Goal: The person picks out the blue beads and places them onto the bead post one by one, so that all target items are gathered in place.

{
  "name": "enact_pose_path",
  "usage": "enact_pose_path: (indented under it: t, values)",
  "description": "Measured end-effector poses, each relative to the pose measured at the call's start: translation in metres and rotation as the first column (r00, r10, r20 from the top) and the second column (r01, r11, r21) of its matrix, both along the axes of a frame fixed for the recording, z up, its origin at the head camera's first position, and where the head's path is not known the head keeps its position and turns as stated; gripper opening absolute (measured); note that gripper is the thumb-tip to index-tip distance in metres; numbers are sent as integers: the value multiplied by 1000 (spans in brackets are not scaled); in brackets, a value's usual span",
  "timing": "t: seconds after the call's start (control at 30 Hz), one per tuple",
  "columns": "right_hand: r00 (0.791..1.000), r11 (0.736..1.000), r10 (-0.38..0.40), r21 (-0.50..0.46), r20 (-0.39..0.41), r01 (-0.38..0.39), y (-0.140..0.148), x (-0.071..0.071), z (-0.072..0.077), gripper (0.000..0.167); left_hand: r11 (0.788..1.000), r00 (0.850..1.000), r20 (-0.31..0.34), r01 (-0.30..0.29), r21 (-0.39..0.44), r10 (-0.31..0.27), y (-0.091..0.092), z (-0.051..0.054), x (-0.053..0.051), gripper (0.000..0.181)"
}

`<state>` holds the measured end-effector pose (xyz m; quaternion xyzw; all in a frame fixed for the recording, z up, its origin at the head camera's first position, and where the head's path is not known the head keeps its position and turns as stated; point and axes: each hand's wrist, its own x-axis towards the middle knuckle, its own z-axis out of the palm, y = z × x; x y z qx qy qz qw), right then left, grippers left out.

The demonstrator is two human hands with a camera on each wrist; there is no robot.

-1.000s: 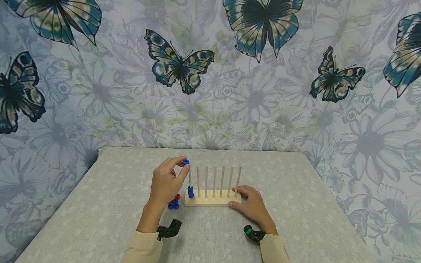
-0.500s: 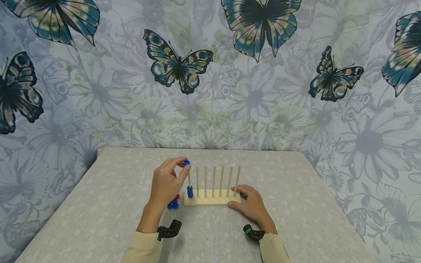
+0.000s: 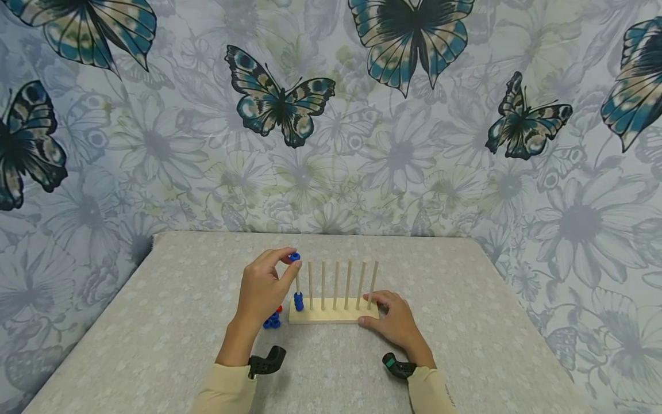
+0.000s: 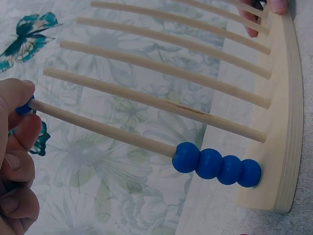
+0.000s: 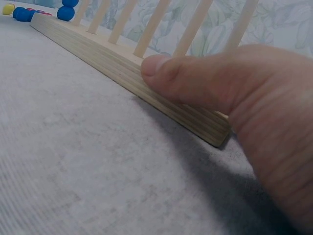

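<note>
A wooden peg rack [image 3: 331, 315] stands on the table with a row of upright pegs. Low on its leftmost peg sits a stack of several blue beads [image 4: 209, 163]. My left hand [image 3: 262, 286] pinches another blue bead [image 3: 295, 257] between thumb and fingertips, right at the top of that same peg. In the left wrist view the pinched bead [image 4: 23, 107] meets the peg's tip; how far it is threaded is hidden by the fingers. At the rack's right end, my right hand [image 3: 395, 322] grips the base [image 5: 181, 115], its thumb along the front edge.
Loose blue beads [image 3: 272, 321] and a red bead [image 3: 279, 309] lie left of the rack, partly behind the left wrist. A yellow bead [image 5: 8, 9] shows farther off in the right wrist view. Behind the cloth-covered table [image 3: 465, 345] hangs a butterfly-patterned backdrop [image 3: 403, 190].
My left hand and its bead have shifted very slightly right, onto the top of the leftmost peg. The right hand keeps its hold on the rack.
</note>
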<state>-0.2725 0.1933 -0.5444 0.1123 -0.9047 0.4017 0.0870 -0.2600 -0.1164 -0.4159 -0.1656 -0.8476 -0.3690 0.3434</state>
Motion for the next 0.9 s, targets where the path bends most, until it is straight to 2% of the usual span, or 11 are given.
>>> enact_pose_path:
  t: [0.2, 0.5, 0.9]
  values:
    - [1000, 1000, 0, -10, -3, 0, 0, 0, 1, 52, 1000, 1000, 21, 1, 2, -1, -1, 0, 0, 29]
    - [1000, 1000, 2, -10, 11, -2, 0, -2, -1, 53, 1000, 1000, 13, 11, -14, -11, -2, -3, -2, 25]
    - [1000, 1000, 9, -10, 7, -9, 2, -1, -1, 55, 1000, 998, 59, 8, -28, -6, -2, -3, -1, 24]
